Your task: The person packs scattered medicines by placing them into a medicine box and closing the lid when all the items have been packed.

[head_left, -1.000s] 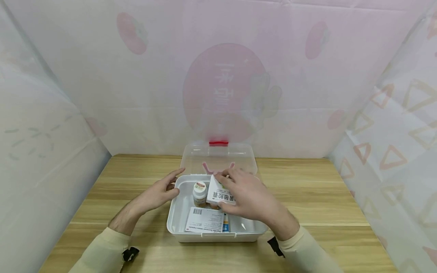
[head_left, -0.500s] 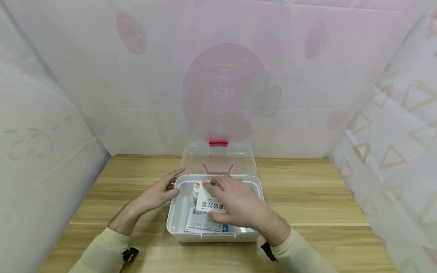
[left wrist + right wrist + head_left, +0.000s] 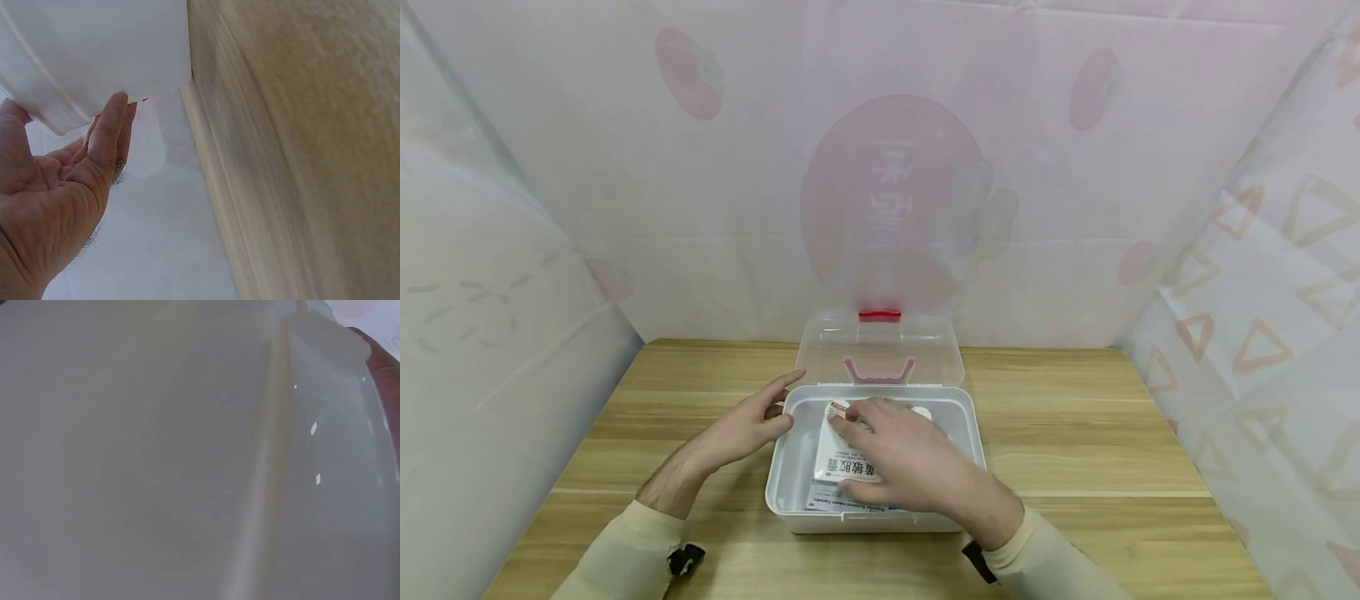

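A white plastic storage box [image 3: 874, 522] stands on the table with its lid swung back. Over its inside, my right hand [image 3: 910, 457] grips a white medicine box [image 3: 841, 457] with black Chinese print, thumb at the near edge and fingers across the far part. Beneath it lies another flat medicine box [image 3: 827, 498], mostly covered. A bottle [image 3: 835, 408] with a white cap shows behind the held box, and a second white cap [image 3: 922, 412] shows beyond my right hand. My left hand [image 3: 748, 427] touches the box's left side with extended fingers; the left wrist view shows its fingertips against the wall.
The clear lid [image 3: 925, 342] with a pink handle [image 3: 880, 375] and red latch [image 3: 880, 316] leans back towards the printed curtain [image 3: 730, 208]. Curtains also flank the wooden table [image 3: 1060, 442]. In the right wrist view, the box's wall [image 3: 156, 456] fills most of the picture.
My right hand has carried the medicine box leftward and nearer to me, from above the bottles to over the flat medicine box. The left hand and storage box have stayed in place.
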Motion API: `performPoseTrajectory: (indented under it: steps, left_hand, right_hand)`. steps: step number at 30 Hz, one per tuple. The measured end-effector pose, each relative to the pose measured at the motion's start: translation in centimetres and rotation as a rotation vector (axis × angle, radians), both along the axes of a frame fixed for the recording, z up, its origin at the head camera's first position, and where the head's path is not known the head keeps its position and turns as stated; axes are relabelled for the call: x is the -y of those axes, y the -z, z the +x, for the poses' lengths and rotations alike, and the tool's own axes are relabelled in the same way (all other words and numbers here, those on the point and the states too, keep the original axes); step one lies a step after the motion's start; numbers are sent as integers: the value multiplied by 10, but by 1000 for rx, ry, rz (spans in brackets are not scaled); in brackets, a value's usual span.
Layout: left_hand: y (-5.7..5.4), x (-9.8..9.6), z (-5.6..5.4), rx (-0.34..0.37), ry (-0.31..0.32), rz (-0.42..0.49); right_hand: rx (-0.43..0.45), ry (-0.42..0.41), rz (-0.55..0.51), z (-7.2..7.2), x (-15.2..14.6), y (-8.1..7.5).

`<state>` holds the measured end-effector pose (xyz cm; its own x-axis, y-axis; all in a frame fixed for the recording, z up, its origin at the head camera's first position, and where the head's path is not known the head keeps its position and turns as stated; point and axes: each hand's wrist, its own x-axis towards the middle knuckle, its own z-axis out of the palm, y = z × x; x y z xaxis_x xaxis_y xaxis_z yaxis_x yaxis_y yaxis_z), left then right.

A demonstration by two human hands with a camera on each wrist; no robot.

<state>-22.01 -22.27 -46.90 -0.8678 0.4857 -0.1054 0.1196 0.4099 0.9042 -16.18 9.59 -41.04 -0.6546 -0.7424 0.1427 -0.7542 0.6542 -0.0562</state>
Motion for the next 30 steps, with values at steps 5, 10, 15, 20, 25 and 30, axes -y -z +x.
performPoseTrajectory:
  steps: [5,10,15,20,25,30]
  left_hand:
    - [0,0,0,0,1,2]
    - [0,0,0,2,3,5]
    - [0,0,0,4,3,9]
    - [0,0,-1,11,9,19]
    - [0,-1,-1,5,8,14]
    - [-1,0,-1,2,7,8]
  right_hand:
    - [-32,-32,14,2,5,3]
    - [-30,-37,38,2,9,6]
    - [-8,-32,51,3,11,8]
    - [11,-32,55,3,11,8]
    - [21,-15,33,1,6,5]
    - [45,12,7,-2,-1,1]
